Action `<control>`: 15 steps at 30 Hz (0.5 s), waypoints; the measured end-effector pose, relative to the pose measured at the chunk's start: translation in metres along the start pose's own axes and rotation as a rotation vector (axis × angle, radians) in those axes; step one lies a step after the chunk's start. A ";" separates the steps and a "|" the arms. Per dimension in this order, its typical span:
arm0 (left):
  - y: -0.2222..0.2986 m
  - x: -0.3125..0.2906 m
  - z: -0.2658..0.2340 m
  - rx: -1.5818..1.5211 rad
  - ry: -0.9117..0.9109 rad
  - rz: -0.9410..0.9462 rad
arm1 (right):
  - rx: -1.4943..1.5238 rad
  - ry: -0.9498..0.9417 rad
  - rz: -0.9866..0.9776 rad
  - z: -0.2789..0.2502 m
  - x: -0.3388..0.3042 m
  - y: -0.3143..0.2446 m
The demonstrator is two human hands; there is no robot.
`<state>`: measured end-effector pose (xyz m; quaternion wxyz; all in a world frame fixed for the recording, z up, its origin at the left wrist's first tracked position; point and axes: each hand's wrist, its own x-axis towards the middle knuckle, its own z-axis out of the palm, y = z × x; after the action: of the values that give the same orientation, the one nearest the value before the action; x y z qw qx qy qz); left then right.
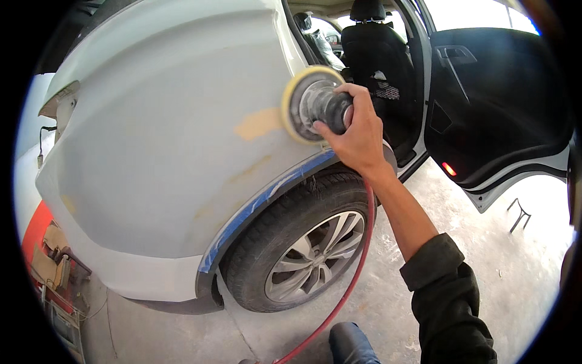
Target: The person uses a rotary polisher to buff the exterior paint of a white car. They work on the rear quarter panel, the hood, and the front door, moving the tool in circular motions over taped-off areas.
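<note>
My right hand (356, 130) is wrapped round the body of a dusty air sander (321, 104) with a round yellow-edged pad. The pad is at the car's grey-primed rear quarter panel (163, 133), just above the wheel arch; whether it presses flat there I cannot tell. A tan filler patch (257, 124) shows right beside the pad, with fainter tan streaks lower down. Blue masking tape (242, 215) follows the edge of the arch. From the sander a red air hose (354, 276) hangs down past the wheel. My left hand is out of the picture.
The rear wheel (315, 255) stands below the panel. To the right the rear door (497, 109) hangs wide open, showing a black seat (379, 67) inside. A small dark metal stand (519, 215) is on the dusty concrete floor. Boxes and scraps (51, 267) lie at the left.
</note>
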<state>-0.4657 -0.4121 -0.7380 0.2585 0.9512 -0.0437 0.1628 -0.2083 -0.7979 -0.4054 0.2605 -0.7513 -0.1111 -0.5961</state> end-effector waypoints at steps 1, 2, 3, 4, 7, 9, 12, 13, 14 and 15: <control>0.003 0.002 0.000 0.014 0.011 0.008 | 0.024 -0.019 -0.017 0.003 -0.003 -0.006; 0.006 0.005 0.000 0.029 0.023 0.014 | 0.050 -0.038 -0.034 0.009 -0.011 -0.018; 0.010 0.007 0.001 0.037 0.036 0.022 | 0.073 -0.058 -0.057 0.016 -0.016 -0.029; 0.013 0.010 0.002 0.038 0.009 0.006 | 0.092 -0.078 -0.102 0.024 -0.020 -0.037; 0.016 0.010 -0.005 0.048 -0.019 -0.033 | 0.112 -0.070 -0.184 0.028 -0.016 -0.049; 0.013 0.010 -0.002 0.005 0.014 -0.009 | 0.079 -0.034 -0.061 0.014 -0.004 -0.032; 0.008 0.008 -0.003 0.013 0.036 0.051 | 0.013 -0.040 0.044 0.001 -0.004 -0.017; 0.010 0.008 -0.005 -0.002 0.037 0.045 | 0.033 -0.036 -0.005 0.006 -0.009 -0.023; 0.015 0.011 -0.007 -0.032 0.036 0.040 | 0.041 -0.039 -0.062 0.013 -0.013 -0.034; 0.016 0.012 -0.011 -0.040 0.047 0.032 | 0.072 -0.029 -0.112 0.026 -0.018 -0.046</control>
<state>-0.4605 -0.4199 -0.7175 0.2756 0.9410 -0.0562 0.1883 -0.2140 -0.7428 -0.4148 0.2520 -0.7426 -0.1779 -0.5945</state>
